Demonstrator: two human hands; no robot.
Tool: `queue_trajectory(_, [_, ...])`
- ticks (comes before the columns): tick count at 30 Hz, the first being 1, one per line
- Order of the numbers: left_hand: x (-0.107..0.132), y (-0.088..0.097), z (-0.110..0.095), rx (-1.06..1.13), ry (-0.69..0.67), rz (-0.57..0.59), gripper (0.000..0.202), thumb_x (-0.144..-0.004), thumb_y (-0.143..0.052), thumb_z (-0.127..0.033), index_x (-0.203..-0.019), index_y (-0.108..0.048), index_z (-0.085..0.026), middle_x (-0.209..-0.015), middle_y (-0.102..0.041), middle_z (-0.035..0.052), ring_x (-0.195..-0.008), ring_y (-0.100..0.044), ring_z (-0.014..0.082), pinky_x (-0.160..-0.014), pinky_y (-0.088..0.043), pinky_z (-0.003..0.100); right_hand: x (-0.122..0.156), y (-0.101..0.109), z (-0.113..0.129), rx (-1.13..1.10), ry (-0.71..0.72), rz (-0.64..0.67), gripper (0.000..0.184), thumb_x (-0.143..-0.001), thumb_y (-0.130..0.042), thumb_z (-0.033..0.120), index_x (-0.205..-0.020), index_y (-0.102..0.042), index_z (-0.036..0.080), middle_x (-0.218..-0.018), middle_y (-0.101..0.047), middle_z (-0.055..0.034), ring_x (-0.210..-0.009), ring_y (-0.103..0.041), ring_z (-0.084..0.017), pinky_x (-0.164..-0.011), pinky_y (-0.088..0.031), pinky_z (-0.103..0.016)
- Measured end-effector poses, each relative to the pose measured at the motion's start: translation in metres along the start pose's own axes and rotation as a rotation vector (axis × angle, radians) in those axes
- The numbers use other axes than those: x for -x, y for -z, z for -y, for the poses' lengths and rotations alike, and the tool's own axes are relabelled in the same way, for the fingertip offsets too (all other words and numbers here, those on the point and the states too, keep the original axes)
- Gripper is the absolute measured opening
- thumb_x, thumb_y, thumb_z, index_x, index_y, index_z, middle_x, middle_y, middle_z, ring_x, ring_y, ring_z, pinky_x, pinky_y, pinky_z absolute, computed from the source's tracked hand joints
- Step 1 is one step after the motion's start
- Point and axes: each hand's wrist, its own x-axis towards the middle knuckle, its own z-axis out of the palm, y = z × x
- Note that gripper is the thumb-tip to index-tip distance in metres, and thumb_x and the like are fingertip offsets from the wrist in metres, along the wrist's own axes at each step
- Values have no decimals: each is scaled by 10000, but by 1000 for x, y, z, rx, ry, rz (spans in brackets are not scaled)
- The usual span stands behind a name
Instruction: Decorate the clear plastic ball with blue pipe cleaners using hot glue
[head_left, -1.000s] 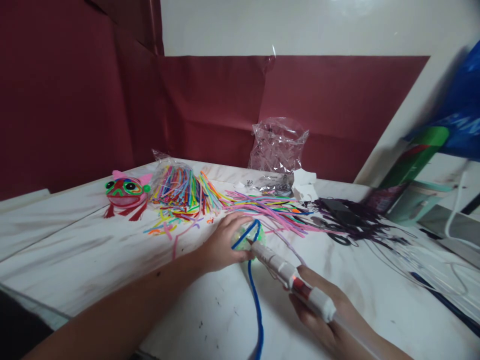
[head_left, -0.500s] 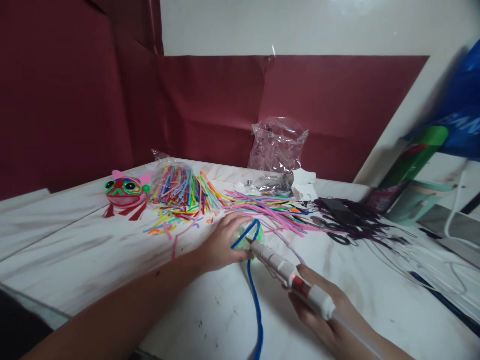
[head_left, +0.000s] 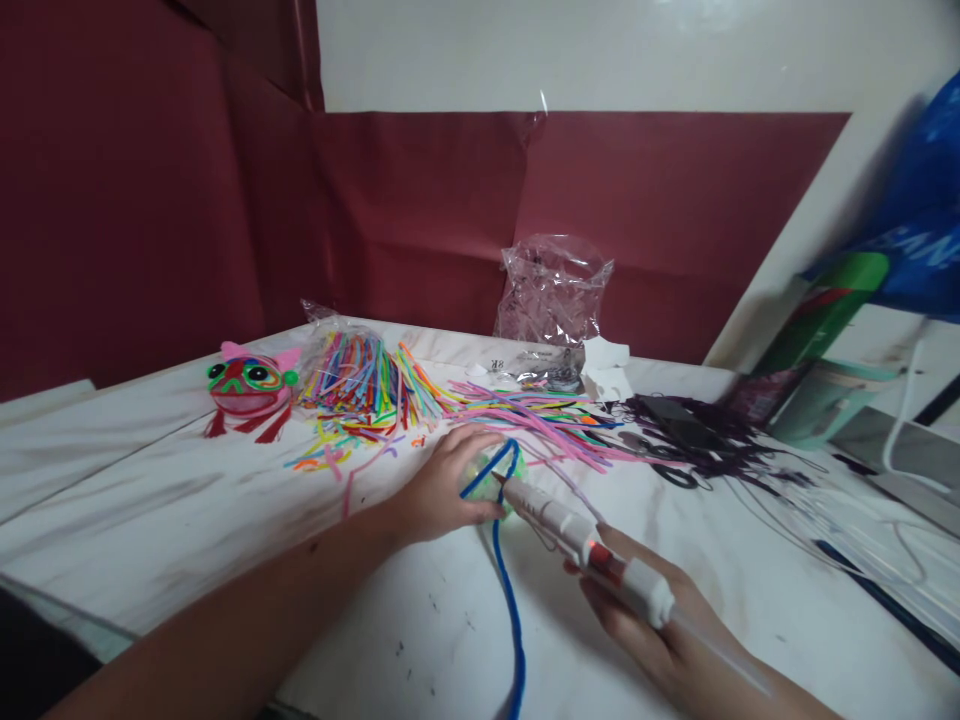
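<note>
Head view: "8K" legible on clear packaging [head_left: 534, 368]; lettering on blue bag [head_left: 924, 190] blurred. Plastic bag [head_left: 321, 316] holds multicoloured pipe cleaners [head_left: 352, 372]. Left fingers [head_left: 476, 437] clasp green ball [head_left: 477, 467], blue pipe cleaner [head_left: 509, 590] across it, mid tabletop [head_left: 435, 640]. Right fingers [head_left: 611, 622] grip glue gun [head_left: 559, 525], tip at ball.

dark red sheeting [head_left: 420, 220] lines the pale wall [head_left: 585, 55].

Pipe cleaners [head_left: 551, 430] lie on the table [head_left: 172, 490] behind the rounded piece [head_left: 480, 489], figurine [head_left: 244, 402] left, glue gun [head_left: 553, 520] right.
</note>
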Motion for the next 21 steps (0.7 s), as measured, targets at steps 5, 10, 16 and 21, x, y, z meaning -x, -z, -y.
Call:
queue_trajectory(5, [0, 5, 1, 12, 15, 8, 722, -641, -783, -345, -1290, -497, -209, -1368, -454, 146, -1305, -380, 310, -1107, -286, 488, -9, 23, -16, 179, -113, -62, 137, -843, -444, 287, -755, -532, 231, -661, -635, -7, -567, -624, -172, -510, -485, -241])
queue_trajectory(10, [-2, 12, 4, 66, 21, 18, 717, -643, -772, -371, -1285, -501, -198, -1346, -480, 137, -1290, -403, 300, -1105, -292, 462, 2, 38, -77, 620, -221, 74, 132, -706, -494, 151, -792, -576, 209, -767, -668, -71, -678, -651, -231, -547, -487, -287])
queue_trajectory(16, [-2, 13, 7, 119, 1, 27, 535, -838, -515, -531, -1264, -522, -208, -1343, -493, 118, -1289, -408, 271, -1113, -284, 434, 36, 42, -112, 787, -209, 248, 248, -682, -466, 70, -854, -612, 173, -849, -671, -115, -825, -657, -275, -644, -524, -343])
queue_trajectory(21, [-3, 14, 12, 140, -27, 47, 544, -899, -322, -574, -1265, -536, -233, -1337, -512, 96, -1298, -405, 252, -1126, -267, 413, 33, 66, -94, 541, -141, 273, 207, -743, -585, 219, -939, -647, 190, -998, -696, -126, -908, -663, -272, -767, -534, -371])
